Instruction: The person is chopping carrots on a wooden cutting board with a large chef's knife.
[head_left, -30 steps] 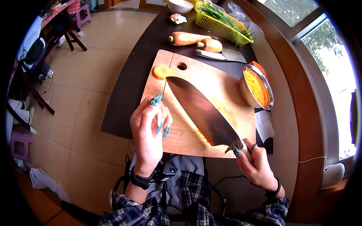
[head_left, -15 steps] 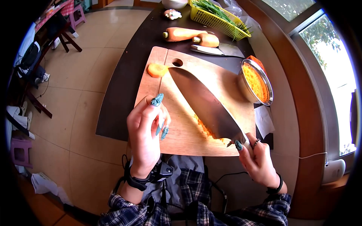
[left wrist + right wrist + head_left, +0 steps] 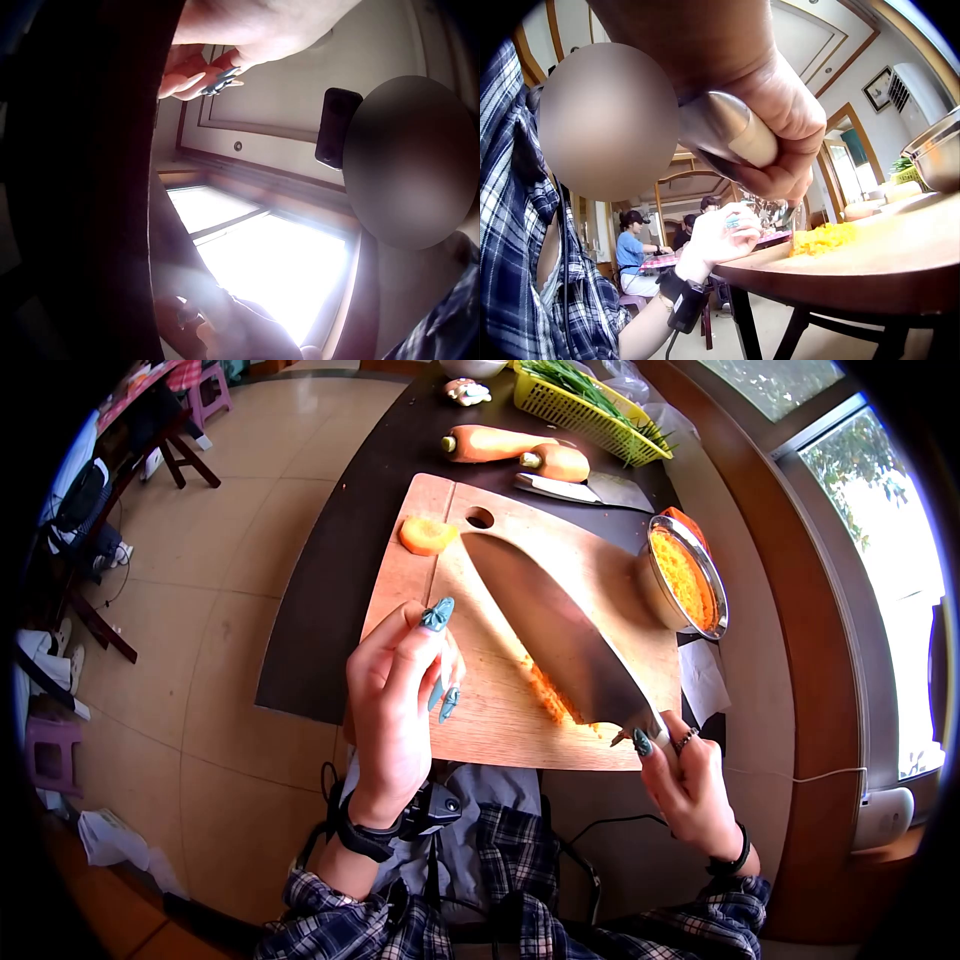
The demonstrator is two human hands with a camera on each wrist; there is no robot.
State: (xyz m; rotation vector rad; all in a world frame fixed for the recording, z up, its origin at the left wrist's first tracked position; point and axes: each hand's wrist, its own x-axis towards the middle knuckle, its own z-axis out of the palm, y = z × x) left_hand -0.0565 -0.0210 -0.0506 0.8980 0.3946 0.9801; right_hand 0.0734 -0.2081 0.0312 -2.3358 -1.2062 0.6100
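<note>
In the head view, my right hand grips the handle of a large knife, its broad blade slanting over the wooden cutting board with the tip near a carrot piece. Orange shreds lie along the blade's lower edge. My left hand hovers over the board's left side, fingers loosely curled, with nothing visible in it. The right wrist view shows the right hand round the handle and an orange shred pile on the board.
A metal bowl of orange shreds stands at the board's right edge. Behind the board lie two carrots and another blade with a pale handle. Farther back is a yellow basket of greens. White paper lies at right.
The knife has shifted slightly up and right relative to the board, its tip now just right of the carrot piece. More shreds show beside the blade. My left hand has barely moved.
</note>
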